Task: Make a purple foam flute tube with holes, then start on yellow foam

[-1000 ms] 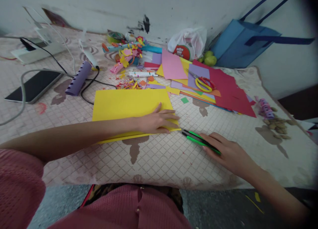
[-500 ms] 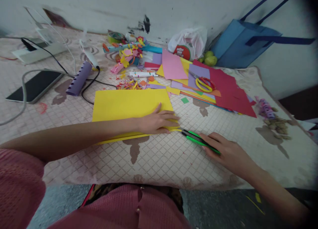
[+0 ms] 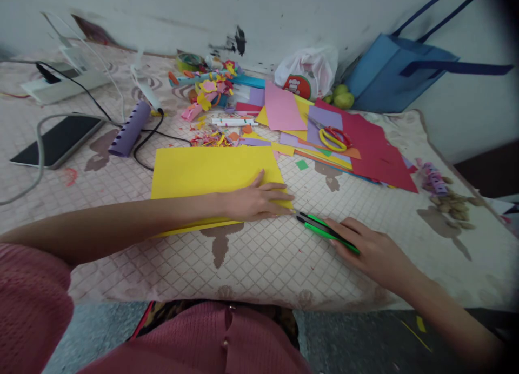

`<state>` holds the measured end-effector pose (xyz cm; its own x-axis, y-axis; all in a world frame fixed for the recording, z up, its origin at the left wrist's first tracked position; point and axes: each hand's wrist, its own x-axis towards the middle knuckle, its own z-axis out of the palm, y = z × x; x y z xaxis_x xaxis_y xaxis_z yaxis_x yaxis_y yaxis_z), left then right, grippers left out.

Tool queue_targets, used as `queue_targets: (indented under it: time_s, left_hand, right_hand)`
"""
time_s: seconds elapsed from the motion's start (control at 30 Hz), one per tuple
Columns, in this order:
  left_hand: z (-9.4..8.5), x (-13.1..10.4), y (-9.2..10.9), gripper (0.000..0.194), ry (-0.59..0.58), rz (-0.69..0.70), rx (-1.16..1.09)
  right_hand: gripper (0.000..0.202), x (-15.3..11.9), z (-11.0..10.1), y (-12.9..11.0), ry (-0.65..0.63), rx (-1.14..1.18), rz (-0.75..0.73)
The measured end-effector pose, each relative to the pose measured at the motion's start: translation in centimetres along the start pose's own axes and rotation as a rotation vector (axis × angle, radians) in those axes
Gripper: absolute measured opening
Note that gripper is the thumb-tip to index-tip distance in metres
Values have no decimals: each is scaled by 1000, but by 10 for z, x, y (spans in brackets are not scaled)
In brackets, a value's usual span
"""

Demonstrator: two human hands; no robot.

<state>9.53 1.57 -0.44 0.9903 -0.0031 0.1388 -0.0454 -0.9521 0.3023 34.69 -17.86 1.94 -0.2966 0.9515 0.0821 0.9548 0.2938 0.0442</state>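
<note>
A sheet of yellow paper (image 3: 203, 171) lies folded or layered on the table in front of me, with a narrow yellow edge showing along its near side. My left hand (image 3: 259, 200) is pressed flat across its right part, fingers spread and pointing right. My right hand (image 3: 363, 247) is wrapped round a green and black utility knife (image 3: 322, 228), held low over the tablecloth. The knife's tip is close to the paper's near right corner, just beyond my left fingertips. Whether the blade touches the paper I cannot tell.
Behind the paper lie paper scraps (image 3: 214, 139), a purple paper tube (image 3: 130, 128) and a white marker (image 3: 233, 122). Scissors (image 3: 333, 138) rest on coloured sheets (image 3: 377, 158). Cables and a tablet (image 3: 60, 139) are at left; a blue bag (image 3: 401, 71) stands back right. Peanuts (image 3: 454, 206) lie right.
My left fingers have shifted slightly to the right and down. The thin yellow strip that showed between them and the knife is now out of sight. My right hand has barely moved.
</note>
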Motion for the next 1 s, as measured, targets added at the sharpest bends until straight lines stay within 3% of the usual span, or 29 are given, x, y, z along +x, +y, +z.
queue_targets:
  time_s: [1.0]
  left_hand:
    - [1,0,1,34,-10,-11,38]
  right_hand:
    - [39,0,-1,0,-14,97,22]
